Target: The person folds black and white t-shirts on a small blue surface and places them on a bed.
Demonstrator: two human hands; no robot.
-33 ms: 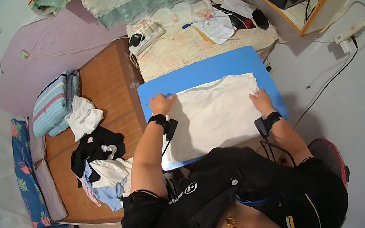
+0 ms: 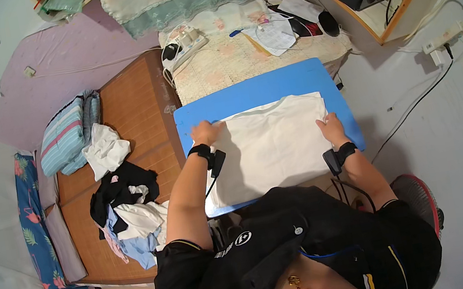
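A folded white cloth garment [image 2: 277, 146] lies spread on a blue tabletop [image 2: 241, 91] in front of me. At its upper left corner my left hand [image 2: 204, 133] has its fingers closed on the cloth's edge. My right hand [image 2: 332, 130] grips the right edge, its thumb over the cloth and the other fingers partly hidden. Soft creases run along the far edge of the garment. My body covers part of the near side.
To the left, a brown mat-covered bed [image 2: 137, 105] bears a heap of loose clothes [image 2: 130, 212], a white bundle [image 2: 106, 149] and folded striped bedding [image 2: 64, 137]. Beyond the tabletop, a cloth-covered surface [image 2: 211, 72] holds a power strip [image 2: 186, 47] and papers [image 2: 275, 37]. A fan [image 2: 416, 200] stands lower right.
My left fingers have shifted very slightly at the corner of the cloth. The garment and my right hand look the same.
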